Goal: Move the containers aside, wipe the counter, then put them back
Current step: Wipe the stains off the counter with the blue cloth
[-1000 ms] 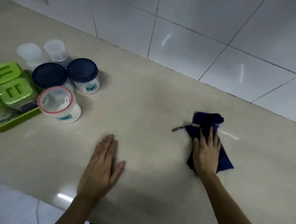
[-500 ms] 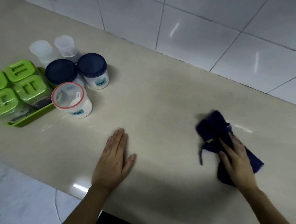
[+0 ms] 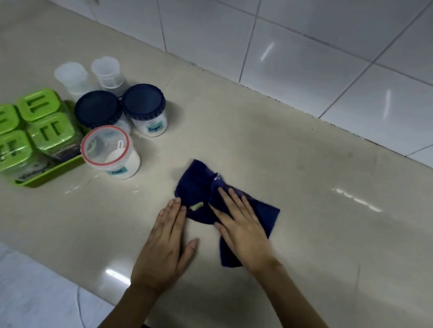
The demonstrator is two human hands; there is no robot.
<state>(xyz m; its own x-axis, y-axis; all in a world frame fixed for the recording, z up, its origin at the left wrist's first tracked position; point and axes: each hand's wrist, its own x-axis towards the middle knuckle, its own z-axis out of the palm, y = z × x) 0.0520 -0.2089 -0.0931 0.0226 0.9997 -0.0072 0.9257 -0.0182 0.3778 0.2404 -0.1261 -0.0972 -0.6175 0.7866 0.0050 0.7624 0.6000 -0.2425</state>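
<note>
Now right hand (image 3: 242,228) flat on one cloth (image 3: 198,188); left hand (image 3: 167,244) spread on counter (image 3: 310,195).

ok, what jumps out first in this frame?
The dark blue cloth at the centre of the beige counter, pressed flat under the right hand, with the left hand flat beside it, fingertips at the cloth's edge. Then the cluster at the left: bright green-lidded boxes in a green tray, two navy-lidded white jars and a red-rimmed clear tub.
</note>
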